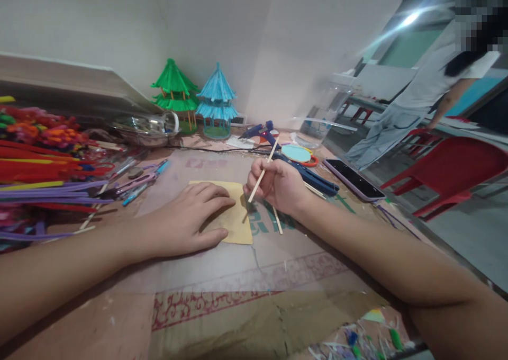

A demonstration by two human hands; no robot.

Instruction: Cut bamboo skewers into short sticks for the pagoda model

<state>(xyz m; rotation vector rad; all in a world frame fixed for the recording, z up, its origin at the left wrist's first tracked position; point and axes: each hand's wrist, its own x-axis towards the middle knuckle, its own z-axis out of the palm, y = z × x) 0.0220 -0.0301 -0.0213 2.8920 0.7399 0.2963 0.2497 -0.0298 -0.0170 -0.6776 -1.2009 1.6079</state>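
My left hand [186, 219] lies flat, fingers stretched out, on a yellow sheet of paper [238, 222] on the cardboard-covered table [246, 275]. My right hand [278, 185] is closed round a thin wooden stick [262, 173], held like a pen, its lower tip touching the sheet's right edge. Another thin stick [278, 221] lies on the table just below my right hand.
A pile of coloured pipe cleaners [39, 159] fills the left. Green [174, 92] and blue [217, 100] model pagodas stand at the back beside a metal bowl [145, 127]. A blue glue gun [260, 132], round mirror [297, 154] and phone [353, 179] lie right. A person [420, 100] and red chairs [448, 174] are beyond.
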